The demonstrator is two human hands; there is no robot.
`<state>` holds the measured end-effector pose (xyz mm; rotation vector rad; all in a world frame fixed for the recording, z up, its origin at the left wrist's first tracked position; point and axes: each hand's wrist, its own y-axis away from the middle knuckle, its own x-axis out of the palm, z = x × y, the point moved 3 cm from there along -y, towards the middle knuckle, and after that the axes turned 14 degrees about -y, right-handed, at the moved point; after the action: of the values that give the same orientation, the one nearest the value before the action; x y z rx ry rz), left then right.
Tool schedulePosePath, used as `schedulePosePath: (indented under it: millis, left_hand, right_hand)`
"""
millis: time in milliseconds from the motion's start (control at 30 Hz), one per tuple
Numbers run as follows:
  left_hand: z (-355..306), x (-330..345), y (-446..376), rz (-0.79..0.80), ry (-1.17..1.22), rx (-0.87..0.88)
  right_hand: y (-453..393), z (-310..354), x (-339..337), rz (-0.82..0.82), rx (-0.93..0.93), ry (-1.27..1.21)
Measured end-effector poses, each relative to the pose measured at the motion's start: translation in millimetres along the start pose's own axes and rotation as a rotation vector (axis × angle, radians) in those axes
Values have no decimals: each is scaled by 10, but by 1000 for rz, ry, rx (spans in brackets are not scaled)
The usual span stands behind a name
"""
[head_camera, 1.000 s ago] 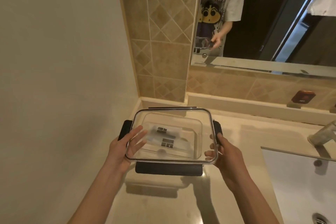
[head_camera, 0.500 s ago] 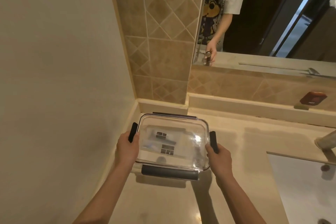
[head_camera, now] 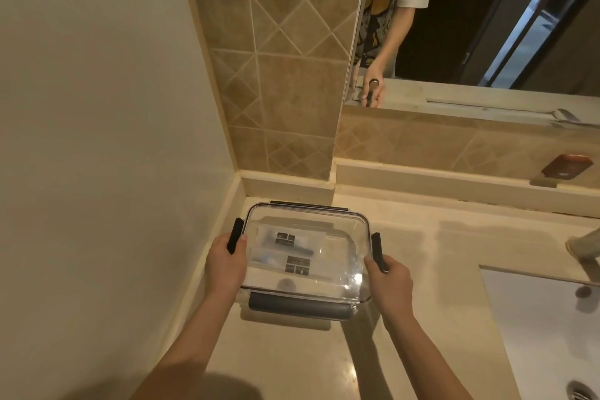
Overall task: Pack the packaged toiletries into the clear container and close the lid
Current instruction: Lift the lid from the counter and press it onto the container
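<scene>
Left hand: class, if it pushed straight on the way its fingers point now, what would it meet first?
The left hand points right, thumb by the dark side latch. It would press that latch and the clear container's side wall almost at once; whether it touches already is unclear.

Warm, dim yellowish light fills the frame. A small glare spot sits on the clear lid (head_camera: 356, 277) at lower centre, another on the worktop (head_camera: 352, 370) below it. A dark shadow pools at bottom left. Wide-angle distortion bends wall lines at the edges; detail is slightly soft.

Beige countertop (head_camera: 422, 253): clear container (head_camera: 334, 230) in back-left corner.
</scene>
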<state>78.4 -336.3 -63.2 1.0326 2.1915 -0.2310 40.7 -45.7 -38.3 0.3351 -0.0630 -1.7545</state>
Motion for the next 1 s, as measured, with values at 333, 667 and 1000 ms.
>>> schedulePosePath:
  millis: [333, 667, 1000]
  left_hand:
    - [54, 12, -27, 65, 74, -47]
    - [65, 35, -32, 73, 115, -79]
    - [105, 47, -58, 108, 233, -180]
  right_hand:
    - [34, -5, -3, -27, 8, 44]
    - [18, -46, -8, -38, 33, -14]
    - [-41, -115, -47, -14, 147, -135]
